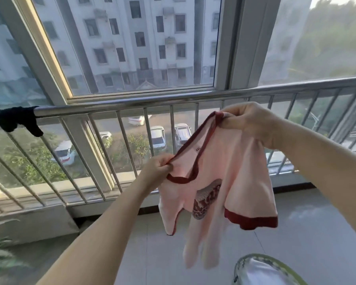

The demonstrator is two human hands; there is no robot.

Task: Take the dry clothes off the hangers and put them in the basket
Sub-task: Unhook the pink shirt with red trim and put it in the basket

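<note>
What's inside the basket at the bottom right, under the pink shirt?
The basket holds something white, likely cloth. The frame's edge cuts off most of it, so anything beneath stays hidden. The pink shirt hangs above it.

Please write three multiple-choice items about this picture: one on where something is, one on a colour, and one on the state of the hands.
1. Where is the small black cloth?
A. In the basket
B. Draped over the metal balcony railing, at the left
C. On the tiled floor

2. What colour is the trim of the light pink short-sleeved shirt?
A. Dark red
B. Blue
C. Yellow

3. How is the shirt held?
A. Left hand only
B. Right hand only
C. Both hands pinch its neckline

Answers:
1 B: the black cloth hangs over the top rail.
2 A: the neckline and sleeve cuff show a dark red band.
3 C: the left hand and the right hand each pinch the edge, and the shirt hangs above the green-rimmed basket.
</note>
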